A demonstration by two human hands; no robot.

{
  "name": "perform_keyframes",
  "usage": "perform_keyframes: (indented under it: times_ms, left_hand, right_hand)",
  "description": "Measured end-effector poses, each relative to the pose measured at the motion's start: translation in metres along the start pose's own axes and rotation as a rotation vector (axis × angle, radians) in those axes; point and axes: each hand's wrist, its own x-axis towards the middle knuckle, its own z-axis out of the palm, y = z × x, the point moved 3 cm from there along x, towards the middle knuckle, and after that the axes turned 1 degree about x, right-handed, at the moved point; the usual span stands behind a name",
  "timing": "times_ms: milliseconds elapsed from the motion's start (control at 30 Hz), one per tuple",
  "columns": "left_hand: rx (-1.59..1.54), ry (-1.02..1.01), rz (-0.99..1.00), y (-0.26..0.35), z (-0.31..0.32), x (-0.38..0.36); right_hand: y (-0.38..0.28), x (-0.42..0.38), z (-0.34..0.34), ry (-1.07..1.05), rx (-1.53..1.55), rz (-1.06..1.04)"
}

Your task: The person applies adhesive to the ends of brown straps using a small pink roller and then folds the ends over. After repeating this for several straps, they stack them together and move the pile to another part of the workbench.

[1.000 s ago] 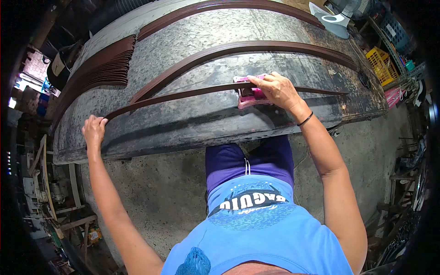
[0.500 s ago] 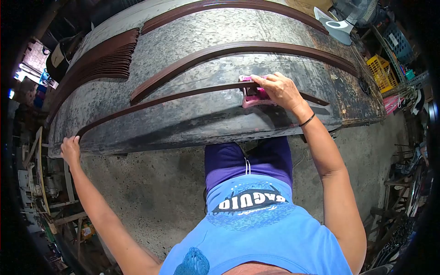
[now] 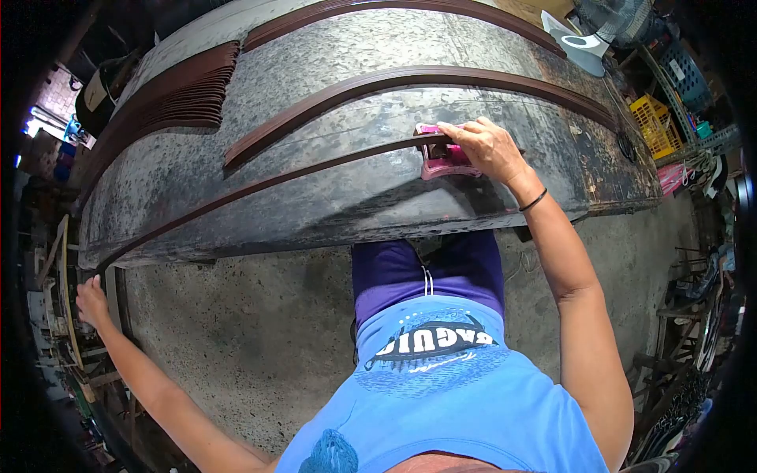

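Note:
A long, thin dark brown strip [image 3: 260,190], perhaps leather, runs slantwise over the near side of a worn grey table. My left hand [image 3: 93,303] pinches its left end, just past the table's near left corner. My right hand [image 3: 490,151] is closed around the strip toward its other end, at a pink tool [image 3: 441,167] with a frame-like body that stands on the tabletop. The strip passes over or through this tool; my fingers hide exactly how. A short right end of the strip sticks out beyond my right hand.
The grey table [image 3: 339,47] carries a fanned stack of brown strips [image 3: 177,91], a curved bundle of strips [image 3: 355,87] and another bundle [image 3: 394,8] farther back. A grey-white visor [image 3: 583,51], a fan [image 3: 615,20] and a yellow crate [image 3: 656,126] are at the right.
My left hand has moved left and toward me, off the table's corner, drawing the strip along. Less strip shows beyond my right hand, which has stayed at the pink tool.

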Motion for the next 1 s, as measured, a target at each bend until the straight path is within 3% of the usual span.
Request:
perform_keyframes:
  times_ms: [267,300,333,400,500,533,567,600,633,667,767,900,933,1000]
  left_hand:
    - [-0.028,0.011,-0.129,-0.074,0.018,0.010]
    - [-0.046,0.032,-0.193,-0.064,-0.015,-0.015]
    - [-0.046,0.029,-0.193,-0.084,0.011,0.003]
    - [0.038,0.147,-0.006,-0.139,0.079,0.049]
    - [0.057,0.268,0.038,-0.161,0.073,0.041]
    - [0.193,0.125,-0.006,-0.165,0.068,0.048]
    - [0.196,0.123,-0.004,-0.171,0.064,0.042]
    - [0.149,0.230,-0.040,-0.151,0.021,0.008]
    - [0.126,0.290,-0.015,-0.168,0.031,0.014]
    - [0.103,0.348,0.011,-0.185,0.042,0.021]
    - [0.114,0.298,0.004,-0.221,0.053,0.024]
    - [0.108,0.224,-0.064,-0.251,0.051,0.023]
    - [0.184,0.074,-0.186,-0.257,0.047,0.024]
    - [0.238,0.099,-0.207,-0.264,0.045,0.023]
  right_hand:
    - [0.005,0.003,0.005,-0.007,-0.008,-0.018]
    - [0.005,0.005,0.005,-0.006,-0.005,-0.023]
    - [0.002,0.009,0.000,-0.009,-0.004,-0.025]
    - [-0.005,0.020,-0.005,-0.139,-0.033,0.005]
    - [-0.002,0.033,0.004,-0.145,-0.039,-0.061]
    - [-0.005,0.043,0.002,-0.223,0.036,-0.024]
    - [-0.010,0.053,-0.002,-0.226,0.039,-0.024]
    - [-0.017,0.063,-0.004,-0.333,0.009,-0.019]
    - [-0.019,0.068,-0.003,-0.440,-0.022,-0.014]
    - [-0.016,0.069,0.007,-0.347,-0.001,-0.071]
    - [-0.028,0.089,0.003,-0.461,-0.010,-0.102]
    - [-0.039,0.100,0.004,-0.458,-0.011,-0.104]
    - [-0.039,0.101,0.007,-0.456,-0.023,-0.124]
    - [-0.043,0.104,0.008,-0.452,-0.036,-0.146]
